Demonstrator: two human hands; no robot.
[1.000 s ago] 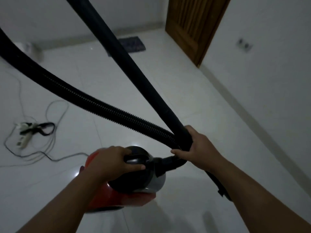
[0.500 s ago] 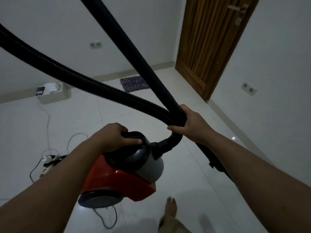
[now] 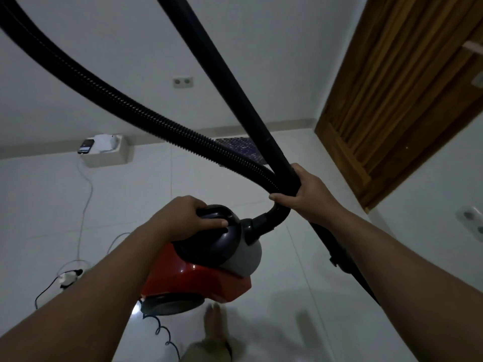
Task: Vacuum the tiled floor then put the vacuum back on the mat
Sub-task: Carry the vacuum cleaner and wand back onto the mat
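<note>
I see one vacuum (image 3: 203, 273) carried clear of the floor, left hand (image 3: 183, 218) clenched on its handle, right hand (image 3: 305, 194) grasping hose (image 3: 146, 118) and wand (image 3: 235, 82), both cut off above, mat (image 3: 243, 150) mostly hidden.

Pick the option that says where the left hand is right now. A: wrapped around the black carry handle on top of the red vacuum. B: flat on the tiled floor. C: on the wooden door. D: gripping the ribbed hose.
A: the left hand is closed around the black handle on top of the red vacuum, which hangs above the floor, while the right hand grips the rigid black tube beside the ribbed hose.
</note>
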